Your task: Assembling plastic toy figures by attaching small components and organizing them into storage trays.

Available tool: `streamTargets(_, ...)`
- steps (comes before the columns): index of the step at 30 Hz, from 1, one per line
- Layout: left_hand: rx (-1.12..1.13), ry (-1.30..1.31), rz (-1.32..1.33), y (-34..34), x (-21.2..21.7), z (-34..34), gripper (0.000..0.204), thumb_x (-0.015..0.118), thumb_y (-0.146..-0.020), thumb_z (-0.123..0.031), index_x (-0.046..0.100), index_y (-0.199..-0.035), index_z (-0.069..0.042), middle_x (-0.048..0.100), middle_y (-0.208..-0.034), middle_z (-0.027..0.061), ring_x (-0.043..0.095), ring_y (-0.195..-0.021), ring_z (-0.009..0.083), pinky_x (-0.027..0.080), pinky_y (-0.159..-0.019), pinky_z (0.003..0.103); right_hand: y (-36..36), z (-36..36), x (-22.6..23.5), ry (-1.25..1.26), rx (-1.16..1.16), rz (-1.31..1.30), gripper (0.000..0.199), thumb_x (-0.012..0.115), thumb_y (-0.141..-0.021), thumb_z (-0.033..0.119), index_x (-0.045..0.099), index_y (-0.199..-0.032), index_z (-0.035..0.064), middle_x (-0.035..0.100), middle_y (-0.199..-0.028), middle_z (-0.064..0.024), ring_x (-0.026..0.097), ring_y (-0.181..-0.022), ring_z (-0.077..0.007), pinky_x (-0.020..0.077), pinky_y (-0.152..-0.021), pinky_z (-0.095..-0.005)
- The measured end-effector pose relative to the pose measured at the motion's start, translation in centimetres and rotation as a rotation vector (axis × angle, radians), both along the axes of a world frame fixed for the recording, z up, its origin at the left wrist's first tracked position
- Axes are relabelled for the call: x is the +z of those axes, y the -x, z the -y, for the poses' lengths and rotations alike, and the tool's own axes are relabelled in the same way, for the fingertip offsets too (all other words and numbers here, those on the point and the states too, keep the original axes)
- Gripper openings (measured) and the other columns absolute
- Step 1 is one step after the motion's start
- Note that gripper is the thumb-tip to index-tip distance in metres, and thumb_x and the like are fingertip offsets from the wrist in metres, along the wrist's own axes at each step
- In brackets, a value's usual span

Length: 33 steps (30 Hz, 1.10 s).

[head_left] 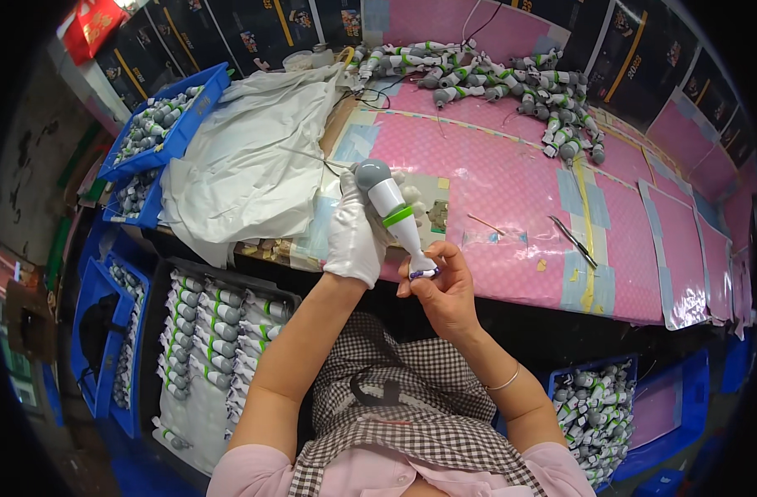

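My left hand (355, 236), in a white glove, grips a white wand-shaped device (392, 207) with a grey round head and a green ring, held head-up over the front edge of the pink worktable (511, 199). My bare right hand (446, 286) pinches the device's narrow lower end, where a small purple-and-white cap (424, 272) sits between thumb and fingers.
A heap of the same devices (511, 87) lies at the table's back. White plastic sheeting (254, 157) covers the left. Tweezers (572, 240) and a thin stick (484, 224) lie on the table. Blue bins of devices (598, 410) (159, 124) and a black tray (217, 331) flank me.
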State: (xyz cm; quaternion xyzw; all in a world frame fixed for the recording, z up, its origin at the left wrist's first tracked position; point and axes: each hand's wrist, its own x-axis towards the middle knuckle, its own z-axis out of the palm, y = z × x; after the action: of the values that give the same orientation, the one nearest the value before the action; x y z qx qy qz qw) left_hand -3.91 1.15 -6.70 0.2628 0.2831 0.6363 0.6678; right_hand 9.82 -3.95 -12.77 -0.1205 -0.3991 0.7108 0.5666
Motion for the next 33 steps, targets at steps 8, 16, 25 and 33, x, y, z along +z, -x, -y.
streamTargets(8,-0.247,0.128,0.161,0.5,0.4,1.1,0.063,0.027,-0.092,-0.06,0.047,-0.12,-0.007,0.059,-0.107,0.0129,0.059,-0.085,0.0247,0.052,-0.074,0.038,-2.3,-0.4,2.2,-0.412,-0.23,0.686,0.036,0.07,-0.072,-0.005,0.063,-0.106,0.0037,0.05,-0.105,-0.0039,0.053,-0.082,-0.0096,0.044,-0.069,-0.0194)
streamTargets(16,-0.416,0.29,0.174,-0.8,-0.1,3.3,0.06,0.027,-0.093,-0.056,0.048,-0.121,-0.007,0.061,-0.103,0.0105,0.058,-0.073,0.0184,0.051,-0.062,0.03,-6.6,-4.6,4.6,0.178,-0.224,0.553,0.029,0.054,-0.092,0.018,0.06,-0.106,-0.0064,0.064,-0.091,-0.0114,0.054,-0.055,-0.0094,0.047,-0.052,-0.0225)
streamTargets(25,-0.566,0.336,-0.177,-1.3,-2.9,7.3,0.069,0.021,-0.094,-0.057,0.042,-0.127,-0.001,0.061,-0.095,0.0129,0.056,-0.062,0.0156,0.048,-0.055,0.026,-7.5,-6.3,4.0,0.378,-0.101,0.382,0.035,0.058,-0.088,0.018,0.055,-0.115,-0.0054,0.065,-0.104,-0.0162,0.062,-0.059,-0.0112,0.0544,-0.058,-0.0228)
streamTargets(33,-0.655,0.255,-0.47,-1.2,-2.8,7.4,0.055,0.056,-0.087,-0.039,0.043,-0.125,-0.001,0.06,-0.094,0.0091,0.057,-0.065,0.0102,0.045,-0.052,0.02,-8.0,-6.8,2.5,0.427,0.013,0.265,0.031,0.063,-0.082,0.013,0.061,-0.107,-0.0041,0.065,-0.084,-0.0053,0.048,-0.048,-0.0051,0.0367,-0.043,-0.0185)
